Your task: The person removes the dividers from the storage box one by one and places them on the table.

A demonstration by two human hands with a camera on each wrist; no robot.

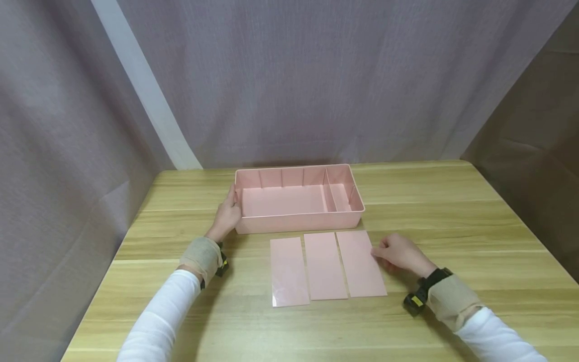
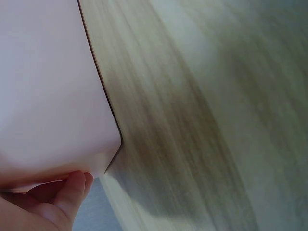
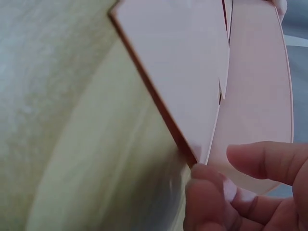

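Note:
A pink plastic box (image 1: 298, 217) stands at the table's middle, with one divider (image 1: 329, 197) upright near its right end. My left hand (image 1: 230, 203) grips the box's left end; in the left wrist view a fingertip (image 2: 72, 192) lies against the box wall (image 2: 48, 96). Three flat pink panels lie side by side in front of the box: left (image 1: 289, 271), middle (image 1: 324, 265), right (image 1: 360, 262). My right hand (image 1: 379, 251) pinches the right panel's right edge. In the right wrist view my fingertips (image 3: 211, 192) meet that panel (image 3: 178, 72) at its edge.
The wooden table (image 1: 452, 216) runs wide on both sides of the box. Grey curtains (image 1: 316, 75) hang close behind the far edge and along the left side. A black device (image 1: 416, 300) is strapped to my right wrist.

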